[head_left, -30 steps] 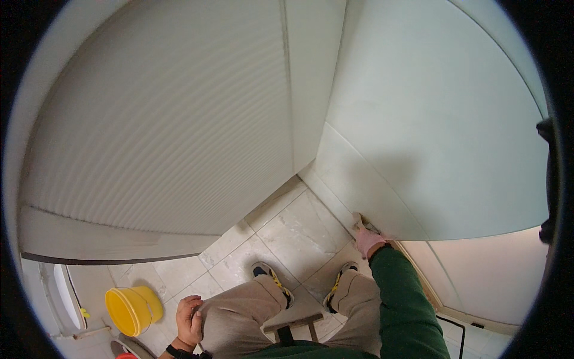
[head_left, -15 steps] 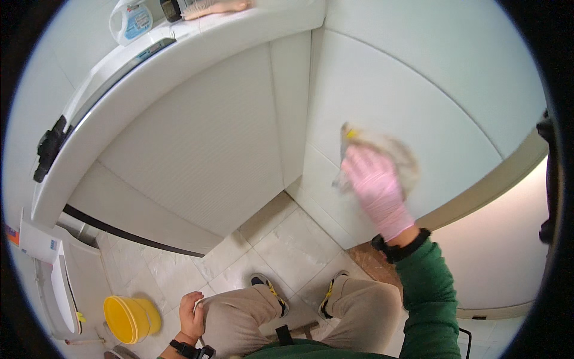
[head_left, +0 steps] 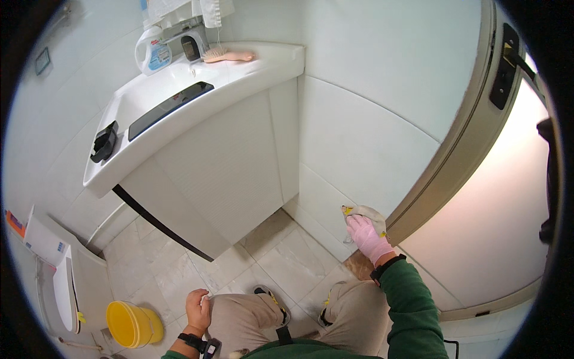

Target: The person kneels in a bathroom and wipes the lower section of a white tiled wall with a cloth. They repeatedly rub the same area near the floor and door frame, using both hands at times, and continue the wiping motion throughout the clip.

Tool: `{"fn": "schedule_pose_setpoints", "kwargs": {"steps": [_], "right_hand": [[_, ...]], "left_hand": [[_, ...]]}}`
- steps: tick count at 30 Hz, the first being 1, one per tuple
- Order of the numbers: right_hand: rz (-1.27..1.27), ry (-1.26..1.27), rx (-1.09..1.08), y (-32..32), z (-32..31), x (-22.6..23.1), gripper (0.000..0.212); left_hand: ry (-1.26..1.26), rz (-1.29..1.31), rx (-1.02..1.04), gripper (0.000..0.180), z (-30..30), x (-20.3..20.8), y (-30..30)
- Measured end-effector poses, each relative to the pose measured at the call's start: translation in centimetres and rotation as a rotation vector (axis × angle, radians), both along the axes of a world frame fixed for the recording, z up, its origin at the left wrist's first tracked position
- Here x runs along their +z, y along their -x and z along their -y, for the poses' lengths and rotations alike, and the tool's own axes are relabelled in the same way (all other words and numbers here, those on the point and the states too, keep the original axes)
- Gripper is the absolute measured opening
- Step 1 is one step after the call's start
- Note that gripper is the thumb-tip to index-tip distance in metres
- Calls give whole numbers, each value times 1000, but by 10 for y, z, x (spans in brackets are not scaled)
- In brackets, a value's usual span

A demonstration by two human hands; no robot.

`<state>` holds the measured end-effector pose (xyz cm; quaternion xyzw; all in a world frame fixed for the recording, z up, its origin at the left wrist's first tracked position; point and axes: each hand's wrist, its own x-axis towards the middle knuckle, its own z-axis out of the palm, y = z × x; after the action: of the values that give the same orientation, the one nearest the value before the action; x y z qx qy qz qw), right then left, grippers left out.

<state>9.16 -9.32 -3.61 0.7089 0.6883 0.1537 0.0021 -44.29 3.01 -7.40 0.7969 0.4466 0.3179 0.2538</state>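
My right hand (head_left: 368,239), in a pink glove, presses a greyish-beige cloth (head_left: 372,215) with yellow patches against the lower part of the white tiled wall (head_left: 353,143). The fingers are closed on the cloth, and much of it is bunched above them. Beside my left knee, my bare left hand (head_left: 197,310) has its fingers curled in. A small whitish bit shows at its fingertips, too small to make out.
A white washbasin cabinet (head_left: 221,161) stands to the left. On its basin lie a dark phone-like slab (head_left: 170,109), a black holder (head_left: 104,142), a detergent bottle (head_left: 153,52) and a hairbrush (head_left: 230,55). A yellow bucket (head_left: 134,326) stands on the floor; a door frame (head_left: 442,173) borders the wall.
My right hand has moved down the wall with the cloth, toward the floor. The view has tilted up, showing more of the basin and door frame. My left hand stays by the knee.
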Motion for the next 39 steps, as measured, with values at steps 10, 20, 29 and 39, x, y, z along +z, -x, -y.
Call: {"fn": "schedule_pose_setpoints", "kwargs": {"steps": [10, 20, 29, 39], "right_hand": [[329, -729, -70, 2, -10, 263, 35], [254, -428, -22, -7, -1, 175, 37], [-840, 135, -221, 60, 14, -46, 26], [-1230, 490, -411, 157, 29, -57, 34]], "left_hand": [[-59, -8, 19, 16, -3, -7, 2], [-76, -9, 56, 17, -3, -11, 8], [-104, -36, 116, 18, 0, -15, 14], [-108, -134, 47, 21, -4, -15, 13]]}}
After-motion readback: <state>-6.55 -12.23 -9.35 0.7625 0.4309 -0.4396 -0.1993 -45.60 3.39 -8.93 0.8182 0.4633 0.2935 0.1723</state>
